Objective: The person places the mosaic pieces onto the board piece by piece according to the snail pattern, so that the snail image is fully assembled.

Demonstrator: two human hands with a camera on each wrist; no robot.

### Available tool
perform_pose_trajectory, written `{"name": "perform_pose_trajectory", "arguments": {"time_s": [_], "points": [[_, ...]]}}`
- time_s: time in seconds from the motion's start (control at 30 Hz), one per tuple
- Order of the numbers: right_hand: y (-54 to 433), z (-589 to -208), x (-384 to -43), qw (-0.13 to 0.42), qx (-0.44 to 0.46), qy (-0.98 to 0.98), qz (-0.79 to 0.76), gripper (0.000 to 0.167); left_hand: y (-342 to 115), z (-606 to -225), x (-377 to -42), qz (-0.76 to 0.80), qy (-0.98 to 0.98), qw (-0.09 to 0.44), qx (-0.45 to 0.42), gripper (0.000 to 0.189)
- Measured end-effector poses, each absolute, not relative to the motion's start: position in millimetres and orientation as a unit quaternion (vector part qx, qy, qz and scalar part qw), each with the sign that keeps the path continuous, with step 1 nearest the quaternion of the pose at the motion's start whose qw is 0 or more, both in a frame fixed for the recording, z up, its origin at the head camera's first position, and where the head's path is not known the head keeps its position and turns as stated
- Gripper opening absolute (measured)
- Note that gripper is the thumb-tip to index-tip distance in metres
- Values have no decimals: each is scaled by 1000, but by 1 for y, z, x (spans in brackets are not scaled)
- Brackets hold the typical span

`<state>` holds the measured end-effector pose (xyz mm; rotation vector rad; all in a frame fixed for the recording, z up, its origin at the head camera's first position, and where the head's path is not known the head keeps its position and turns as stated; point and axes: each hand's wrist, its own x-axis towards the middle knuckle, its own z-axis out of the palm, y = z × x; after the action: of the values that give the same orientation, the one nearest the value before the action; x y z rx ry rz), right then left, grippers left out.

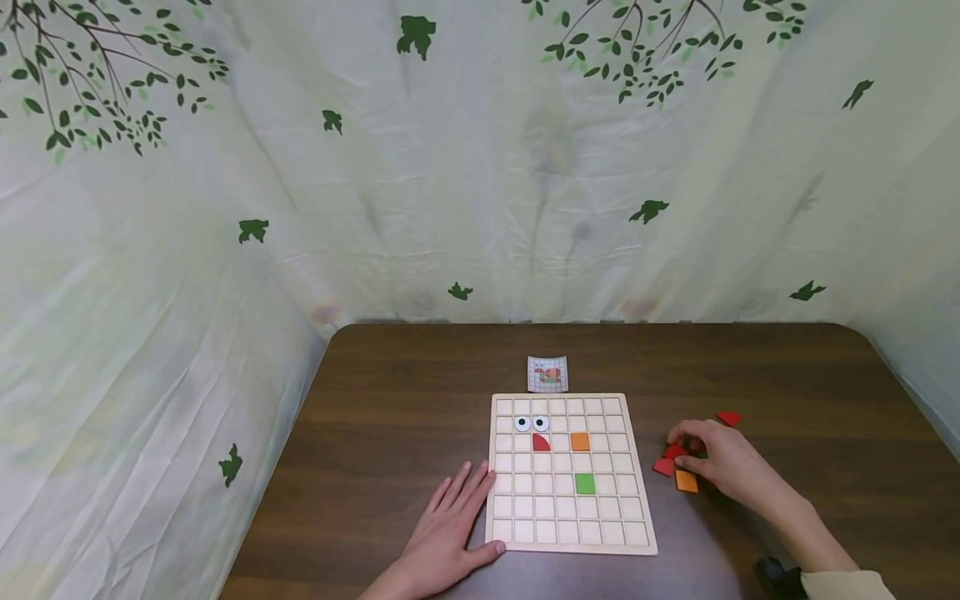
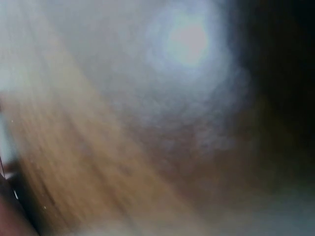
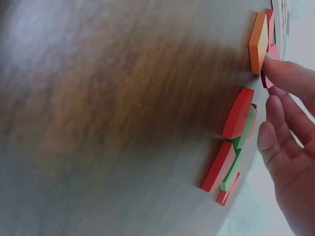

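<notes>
My left hand (image 1: 448, 533) lies flat with straight fingers along the left edge of a pale wooden grid board (image 1: 525, 531), its thumb at the near left corner. On the board sit two eye tiles (image 1: 531, 423), a red quarter-round tile (image 1: 540, 442), an orange square tile (image 1: 580, 442) and a green square tile (image 1: 585, 484). To the right of the board, my right hand (image 1: 716, 454) pinches a red tile (image 1: 675, 451) between thumb and forefinger. Right beside it are another red tile (image 1: 663, 467) and a loose orange tile (image 1: 686, 482).
A small picture card (image 1: 547, 375) lies behind the board. In the right wrist view, more red tiles (image 3: 238, 113) and green tiles (image 3: 231, 169) lie under the hand. A leaf-patterned curtain (image 1: 480, 183) hangs behind the brown table (image 1: 390, 417). The left wrist view is blurred.
</notes>
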<state>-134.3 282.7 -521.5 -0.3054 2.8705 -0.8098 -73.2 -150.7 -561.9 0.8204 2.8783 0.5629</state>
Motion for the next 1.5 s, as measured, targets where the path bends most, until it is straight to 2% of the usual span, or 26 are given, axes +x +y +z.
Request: {"name": "perform_pose_trajectory", "arguments": {"time_s": [0.4, 0.77, 0.97, 1.07, 1.27, 1.5], "points": [[277, -518, -125, 26, -121, 939, -321, 24, -151, -564, -73, 189, 942, 43, 272, 87], [258, -510, -121, 79, -92, 914, -387, 14, -151, -565, -72, 186, 941, 9, 284, 86], [247, -518, -115, 50, -155, 901, -403, 20, -151, -563, -73, 187, 941, 23, 281, 86], [240, -521, -112, 53, -183, 890, -413, 23, -151, -562, -73, 188, 941, 30, 279, 86], [225, -522, -109, 93, -163, 884, -428, 21, -151, -564, -73, 190, 941, 34, 277, 87], [214, -525, -111, 92, -151, 890, -421, 21, -151, -566, -73, 186, 943, 36, 275, 88]]}}
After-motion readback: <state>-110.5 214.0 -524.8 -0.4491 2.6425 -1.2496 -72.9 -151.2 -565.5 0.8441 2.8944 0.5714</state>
